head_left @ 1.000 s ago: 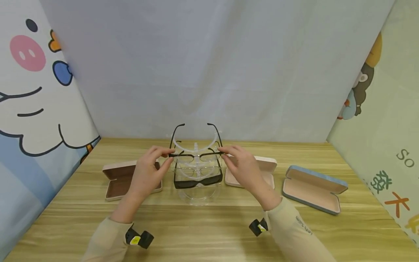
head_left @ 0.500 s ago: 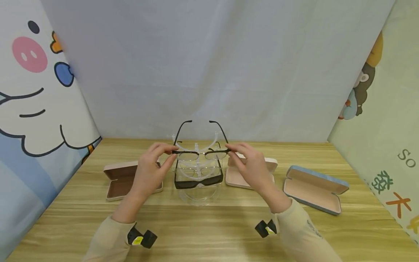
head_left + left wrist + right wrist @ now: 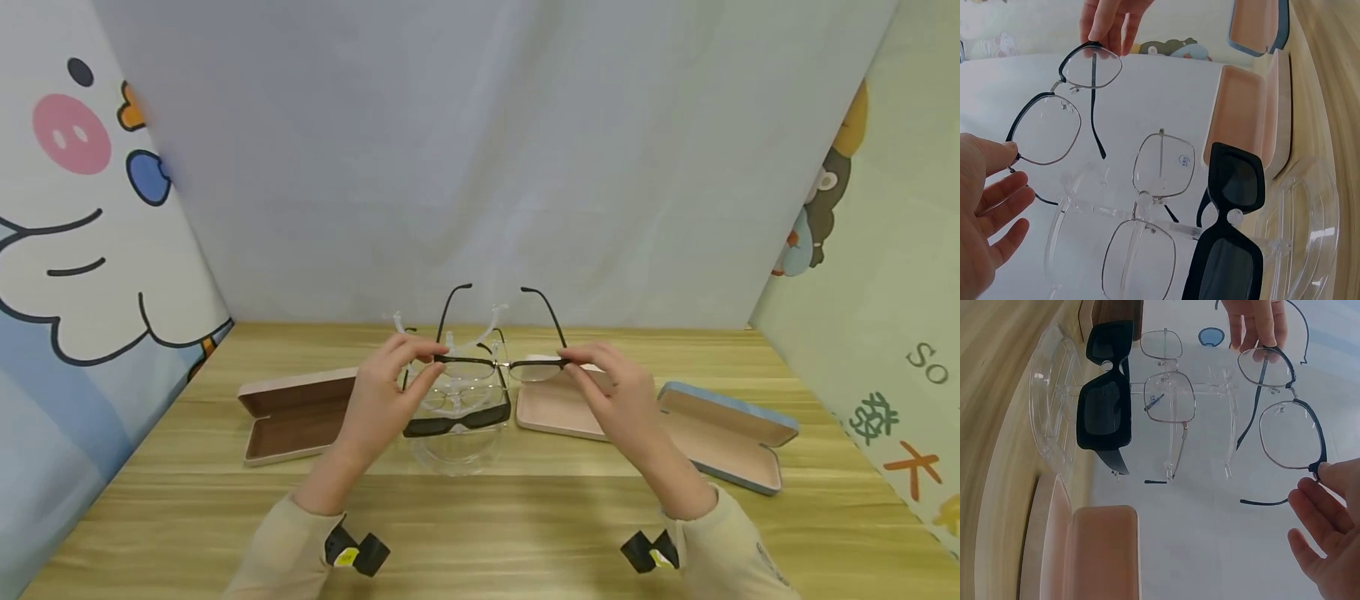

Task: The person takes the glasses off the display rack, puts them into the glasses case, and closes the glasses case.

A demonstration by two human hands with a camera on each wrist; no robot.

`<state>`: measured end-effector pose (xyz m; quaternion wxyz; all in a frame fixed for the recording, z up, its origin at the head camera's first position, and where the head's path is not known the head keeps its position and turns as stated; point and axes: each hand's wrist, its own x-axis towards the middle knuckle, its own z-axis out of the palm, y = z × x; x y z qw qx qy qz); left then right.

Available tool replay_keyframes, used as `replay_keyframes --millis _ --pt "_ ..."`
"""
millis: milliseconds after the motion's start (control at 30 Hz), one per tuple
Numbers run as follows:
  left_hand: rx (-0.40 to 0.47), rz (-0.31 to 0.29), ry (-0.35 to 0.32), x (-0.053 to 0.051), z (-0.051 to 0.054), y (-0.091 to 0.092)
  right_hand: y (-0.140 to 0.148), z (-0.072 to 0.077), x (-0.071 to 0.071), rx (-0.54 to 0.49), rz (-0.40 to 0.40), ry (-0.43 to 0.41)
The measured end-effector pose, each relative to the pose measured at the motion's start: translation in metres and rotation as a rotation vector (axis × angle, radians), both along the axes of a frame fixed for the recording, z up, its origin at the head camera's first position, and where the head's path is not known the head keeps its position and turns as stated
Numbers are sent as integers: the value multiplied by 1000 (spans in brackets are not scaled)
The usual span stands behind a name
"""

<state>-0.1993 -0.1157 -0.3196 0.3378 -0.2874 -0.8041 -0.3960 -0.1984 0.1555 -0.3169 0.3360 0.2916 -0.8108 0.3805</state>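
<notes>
Both hands hold a pair of black half-rim eyeglasses (image 3: 502,364) in the air, temples unfolded and pointing away. My left hand (image 3: 386,396) pinches the left corner of the frame between thumb and fingers. At the opposite corner my right hand (image 3: 618,396) pinches the frame the same way. Just beyond and below stands a clear display stand (image 3: 456,458), whose top arms carry nothing. On it rest thin metal-rimmed eyeglasses (image 3: 1170,397) and, lower down, black sunglasses (image 3: 1235,219). In the wrist views the held eyeglasses are apart from the stand.
An open case with brown lining (image 3: 300,425) lies left of the stand. To the right are an open pink-lined case (image 3: 558,408), partly behind my right hand, and an open blue case (image 3: 723,442). A pale curtain (image 3: 480,167) closes off the back of the wooden table (image 3: 480,533).
The black half-rim eyeglasses have come off the top of the stand. Both hands have carried them to the right and slightly toward me. The stand and cases stay put.
</notes>
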Motion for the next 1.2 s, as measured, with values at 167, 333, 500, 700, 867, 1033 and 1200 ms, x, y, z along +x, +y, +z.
replay_keyframes --millis 167,333,500,700,867,1033,1200 --pt "3 -21 -1 1 0 14 12 0 7 -31 -7 9" --pt "1 -30 12 1 -1 27 23 -3 12 -48 -30 -19" --pt "-19 -58 -7 2 -5 40 36 -7 17 -42 -81 -30" --pt "-21 -87 -25 3 -9 54 50 -10 21 -51 -101 -45" --pt "-27 -111 -53 4 -11 63 56 -11 23 -62 -129 -55" --pt "-34 -139 -88 3 -13 73 65 -13 25 -34 -151 -56" --pt "-40 -154 -102 2 -17 81 73 -18 27 -4 -157 -57"
